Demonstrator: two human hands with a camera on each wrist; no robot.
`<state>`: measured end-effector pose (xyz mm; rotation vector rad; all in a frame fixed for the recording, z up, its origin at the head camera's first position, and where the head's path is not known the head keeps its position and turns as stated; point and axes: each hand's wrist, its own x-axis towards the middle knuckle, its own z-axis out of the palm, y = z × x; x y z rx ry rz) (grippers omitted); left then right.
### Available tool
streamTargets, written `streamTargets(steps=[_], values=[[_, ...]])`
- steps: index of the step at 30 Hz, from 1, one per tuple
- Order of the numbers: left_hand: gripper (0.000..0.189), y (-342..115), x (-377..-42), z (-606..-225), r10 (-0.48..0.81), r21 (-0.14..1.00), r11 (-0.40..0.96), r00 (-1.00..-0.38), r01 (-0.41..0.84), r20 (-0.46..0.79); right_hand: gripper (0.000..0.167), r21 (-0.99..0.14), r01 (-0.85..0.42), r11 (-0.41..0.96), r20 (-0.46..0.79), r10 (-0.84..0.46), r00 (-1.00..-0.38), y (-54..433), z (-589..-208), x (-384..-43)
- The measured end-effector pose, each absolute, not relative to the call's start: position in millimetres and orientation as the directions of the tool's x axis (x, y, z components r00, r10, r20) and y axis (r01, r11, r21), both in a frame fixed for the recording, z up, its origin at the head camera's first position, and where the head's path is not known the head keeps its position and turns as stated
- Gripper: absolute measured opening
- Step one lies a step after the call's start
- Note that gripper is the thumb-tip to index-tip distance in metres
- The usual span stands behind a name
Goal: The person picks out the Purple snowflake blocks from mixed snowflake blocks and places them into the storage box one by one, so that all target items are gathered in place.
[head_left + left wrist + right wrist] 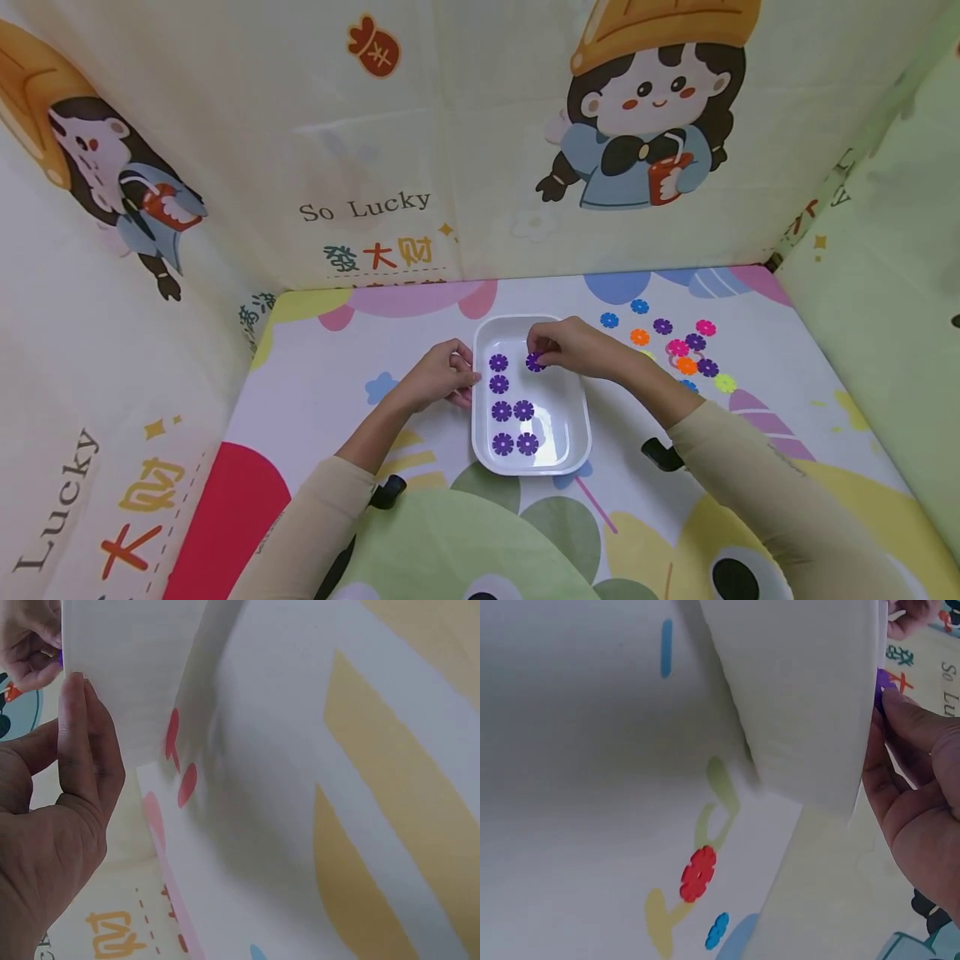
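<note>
A white rectangular tray (555, 417) lies on the patterned cloth, with several purple flower-shaped discs (502, 411) inside it, mostly along its left side. My left hand (442, 375) holds the tray's left rim; in the left wrist view, its fingers (75, 735) touch the outside wall. Over the upper right part of the tray, my right hand (570, 346) pinches another purple flower-shaped disc (535, 362) between thumb and fingers. The right wrist view shows only a sliver of that disc (882, 686) above the rim, and the tray wall hides its lower part.
Loose flower-shaped discs in blue, orange, pink, purple and yellow (725, 382) lie to the right of the tray, partly behind my right forearm. A printed cloth wall (480, 167) stands behind the table, with more printed cloth on both sides.
</note>
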<state>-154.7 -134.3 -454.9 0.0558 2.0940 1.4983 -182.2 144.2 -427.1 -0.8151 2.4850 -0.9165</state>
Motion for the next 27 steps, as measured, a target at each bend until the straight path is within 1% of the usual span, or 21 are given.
streamTargets(steps=[7, 12, 18, 27], values=[[0.029, -134, -154, -453, 0.346, 0.882, 0.380, -0.841, -0.280, -0.416, 0.011, -0.667, -0.386, 0.637, -0.209, -0.658, -0.724, 126, -431, -190], [0.028, -134, -154, -453, 0.348, 0.880, 0.382, -0.839, -0.281, -0.419, 0.009, -0.642, -0.414, 0.645, -0.228, -0.676, -0.701, 118, -437, -196], [0.028, -133, -155, -453, 0.355, 0.883, 0.378, -0.837, -0.278, -0.416, 0.008, -0.600, -0.428, 0.676, -0.258, -0.670, -0.696, 109, -441, -200], [0.029, -133, -156, -453, 0.352, 0.878, 0.383, -0.833, -0.289, -0.427, 0.009, -0.580, -0.388, 0.716, -0.317, -0.638, -0.702, 105, -448, -200]])
